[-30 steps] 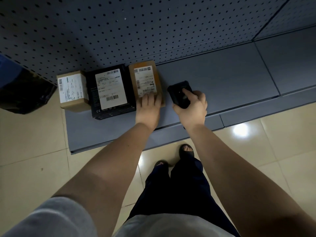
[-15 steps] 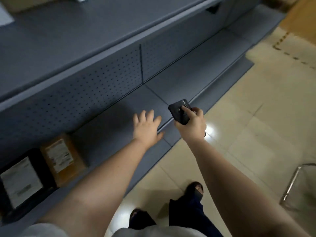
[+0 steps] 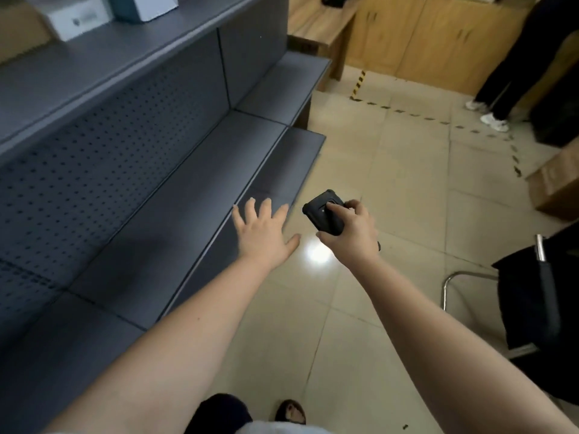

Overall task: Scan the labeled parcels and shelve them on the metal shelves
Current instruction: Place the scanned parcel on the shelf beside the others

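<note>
No parcel is held: the left hand [image 3: 266, 231] is spread with empty fingers above the grey metal bottom shelf [image 3: 175, 214]; the black handheld scanner [image 3: 324, 216] is gripped by the right hand [image 3: 352, 234]. White boxes [image 3: 78, 18] sit shelved far above the fingertips. Another parcel is probably to be fetched next.

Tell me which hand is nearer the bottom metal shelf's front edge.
Left. The left hand hovers open right over the bottom shelf's front edge. The right hand grips the black scanner farther out, above the tiled floor.
</note>
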